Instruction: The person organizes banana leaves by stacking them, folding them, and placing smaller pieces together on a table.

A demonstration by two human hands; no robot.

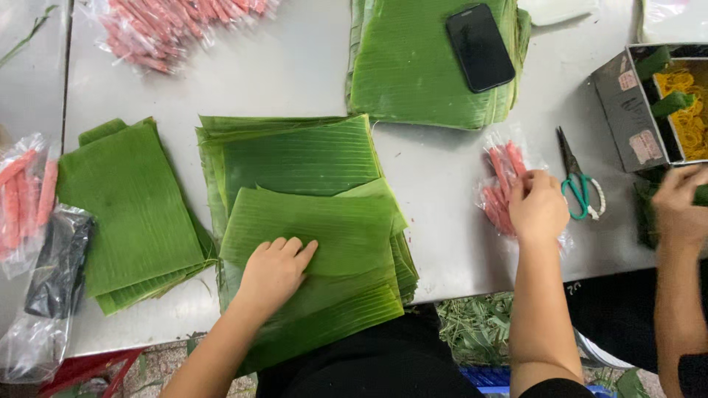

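My left hand (274,270) lies flat, palm down, on the top green banana leaf sheet (324,228) of a pile that overhangs the table's near edge. My right hand (537,206) is closed around pink sausage-like sticks in a clear plastic bag (501,184) to the right of the pile. Beneath the top sheet a larger stack of cut leaves (295,151) spreads toward the back.
Another leaf stack (129,210) lies left; a third (420,74) at the back carries a black phone (480,46). Green-handled scissors (577,180), a grey box of yellow rubber bands (649,103), more pink stick bags (162,26), (26,195). Another person's hand (682,203) works far right.
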